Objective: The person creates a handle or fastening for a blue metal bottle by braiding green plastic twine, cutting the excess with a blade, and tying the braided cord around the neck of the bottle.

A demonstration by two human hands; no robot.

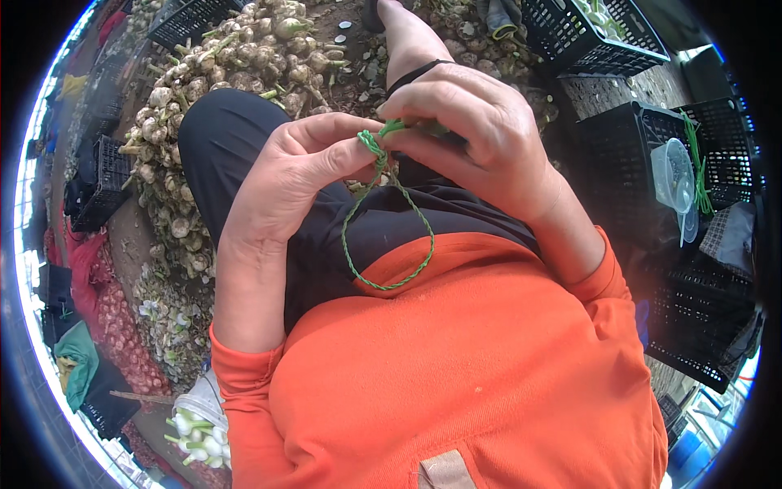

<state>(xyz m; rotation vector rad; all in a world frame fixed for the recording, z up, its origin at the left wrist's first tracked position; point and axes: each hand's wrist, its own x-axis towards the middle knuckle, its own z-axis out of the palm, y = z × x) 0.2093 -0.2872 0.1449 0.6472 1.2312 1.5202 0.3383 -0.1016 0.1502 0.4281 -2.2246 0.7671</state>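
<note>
Above my lap, both hands meet at a thin green twisted cord that hangs down in a loop. My left hand pinches the cord near its knot between thumb and forefinger. My right hand, fingers curled, grips the cord's other part just to the right, and its fingers partly hide a short green end. Beyond my knees lies a big heap of garlic bulbs with cut stems and soil on them.
Black plastic crates stand at the far right, one with pale stems in it. Another crate at right carries a clear plastic cup and a bundle of green cords. At left are red mesh sacks and a white bucket of peeled garlic.
</note>
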